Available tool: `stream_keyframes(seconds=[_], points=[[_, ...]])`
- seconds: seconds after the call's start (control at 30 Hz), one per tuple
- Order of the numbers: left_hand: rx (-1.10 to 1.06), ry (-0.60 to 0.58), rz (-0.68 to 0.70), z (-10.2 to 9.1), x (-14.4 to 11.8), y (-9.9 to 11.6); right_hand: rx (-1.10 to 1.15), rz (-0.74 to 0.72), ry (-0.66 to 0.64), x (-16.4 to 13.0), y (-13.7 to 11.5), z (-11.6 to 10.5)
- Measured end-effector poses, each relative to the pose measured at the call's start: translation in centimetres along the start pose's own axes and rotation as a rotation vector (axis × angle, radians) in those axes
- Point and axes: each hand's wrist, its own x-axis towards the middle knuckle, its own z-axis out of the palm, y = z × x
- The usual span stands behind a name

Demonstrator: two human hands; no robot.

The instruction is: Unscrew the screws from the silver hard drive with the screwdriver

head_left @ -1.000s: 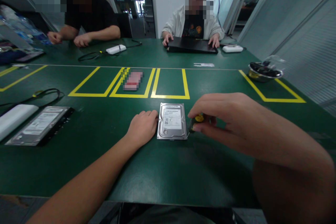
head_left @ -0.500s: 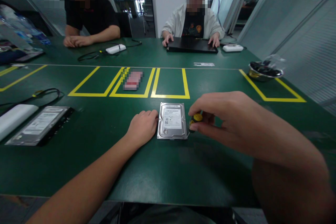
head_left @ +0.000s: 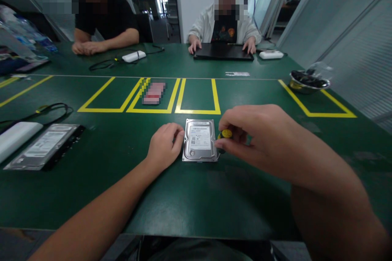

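Observation:
A silver hard drive (head_left: 200,140) lies flat on the green table, label side up. Against its left edge rests my left hand (head_left: 165,140), fingers curled and pressed to the drive's side. My right hand (head_left: 254,130) pinches the yellow-and-black handle of a short screwdriver (head_left: 226,133) between thumb and fingers. The screwdriver slants down, with its thin shaft reaching the drive's lower right corner. Whether the tip sits in a screw is too small to see.
Another hard drive (head_left: 45,147) lies at the left beside a white power bank (head_left: 20,138) with a black cable. A metal bowl (head_left: 309,83) of dark items stands at the far right. Two people sit opposite, one with hands on a black laptop (head_left: 223,51).
My left hand has rolled slightly, so its thumb now shows beside the drive. My right hand and the screwdriver handle have shifted a little left and turned slightly.

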Motion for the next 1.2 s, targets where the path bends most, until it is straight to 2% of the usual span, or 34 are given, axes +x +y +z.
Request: stream_keyframes(seconds=[0.07, 0.23, 0.37, 0.63, 1.2], points=[[-0.028, 0.039, 0.111, -0.2, -0.4, 0.6, -0.003, -0.001, 0.004, 0.0, 0.0, 0.0], [-0.074, -0.086, 0.441, 0.0, -1.7, 2.1, -0.011, -0.002, 0.017, -0.1, 0.2, 0.0], [-0.098, -0.126, 0.58, 0.4, -2.1, 2.7, -0.025, 0.008, 0.039, -0.2, 0.3, -0.1], [-0.081, -0.116, 0.706, 0.7, -1.9, 2.8, -0.041, -0.016, 0.069, -0.1, 0.6, 0.1], [-0.051, -0.154, 0.702, 0.9, -1.8, 3.2, -0.04, -0.023, 0.064, 0.0, 0.6, 0.2]])
